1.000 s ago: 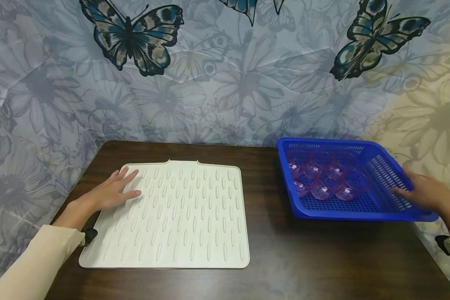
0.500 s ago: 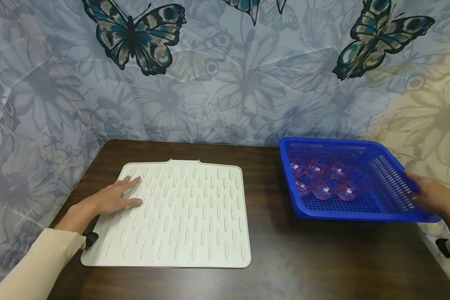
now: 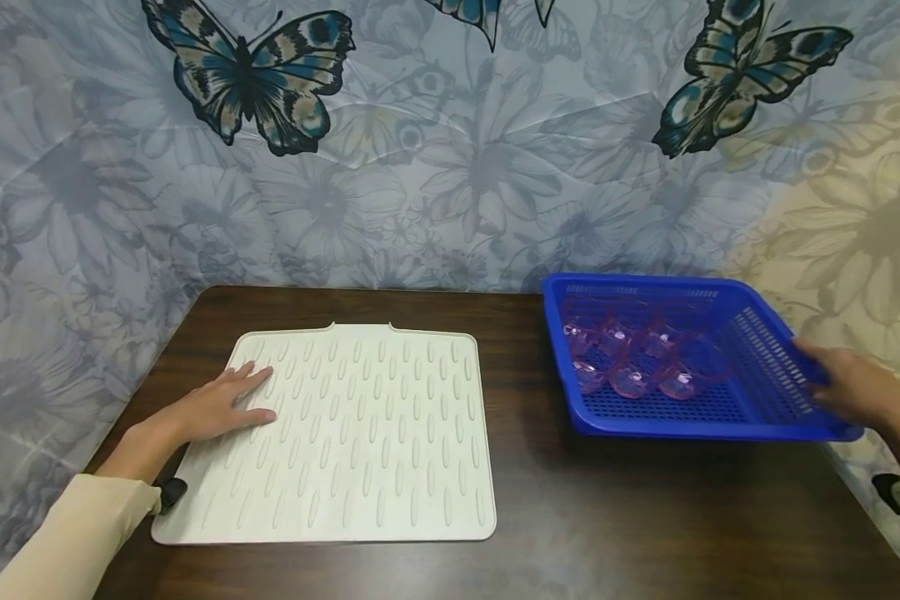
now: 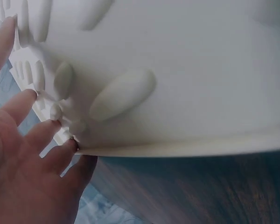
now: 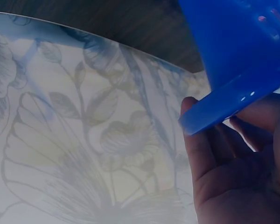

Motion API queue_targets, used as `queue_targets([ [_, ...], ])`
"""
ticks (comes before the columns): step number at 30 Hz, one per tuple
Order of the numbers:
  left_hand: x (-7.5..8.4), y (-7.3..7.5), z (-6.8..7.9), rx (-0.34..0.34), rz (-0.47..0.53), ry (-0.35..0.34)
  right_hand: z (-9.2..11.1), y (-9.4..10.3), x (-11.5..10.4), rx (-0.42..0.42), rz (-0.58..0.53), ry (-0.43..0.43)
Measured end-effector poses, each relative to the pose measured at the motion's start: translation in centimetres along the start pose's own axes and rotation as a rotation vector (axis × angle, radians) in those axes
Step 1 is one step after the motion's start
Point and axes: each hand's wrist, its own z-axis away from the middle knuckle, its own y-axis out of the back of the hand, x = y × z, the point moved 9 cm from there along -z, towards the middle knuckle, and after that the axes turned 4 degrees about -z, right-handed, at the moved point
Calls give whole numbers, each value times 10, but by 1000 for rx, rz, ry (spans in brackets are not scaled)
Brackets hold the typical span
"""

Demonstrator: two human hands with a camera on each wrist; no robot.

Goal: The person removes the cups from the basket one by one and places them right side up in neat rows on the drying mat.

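Note:
A white mat [image 3: 367, 433] with rows of raised oval ridges lies flat on the dark wooden table. My left hand [image 3: 213, 408] rests on its left part, fingers spread. Seen from the left wrist, the fingers [image 4: 42, 135] touch the ridged surface and the mat's edge. At the right stands a blue plastic basket [image 3: 765, 375] with slotted walls. Several clear pink glasses [image 3: 630, 379] stand grouped in its left half. My right hand [image 3: 858, 387] grips the basket's right rim; in the right wrist view its fingers [image 5: 198, 149] lie against the rim [image 5: 224, 107].
The brown table [image 3: 555, 517] shows between the mat and the basket and along the front. Behind it hangs a cloth [image 3: 450, 192] printed with flowers and butterflies. The basket's right end reaches the table's right edge.
My left hand has slid slightly toward the front over the mat. My right thumb, which was stretched over the basket's wall, has drawn in at the rim. Basket and glasses have stayed about where they were.

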Motion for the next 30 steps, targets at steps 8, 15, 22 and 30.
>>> queue_targets([
  [8,0,0,5,7,-15,-27,-3,-2,-14,-12,-2,17],
  [15,0,-1,3,9,-30,-27,-4,2,-28,8,0,44],
  [22,0,-2,3,13,-30,-18,-8,0,-40,17,-19,67],
  [30,0,-1,3,12,-21,-22,-15,-1,-57,10,-26,85],
])
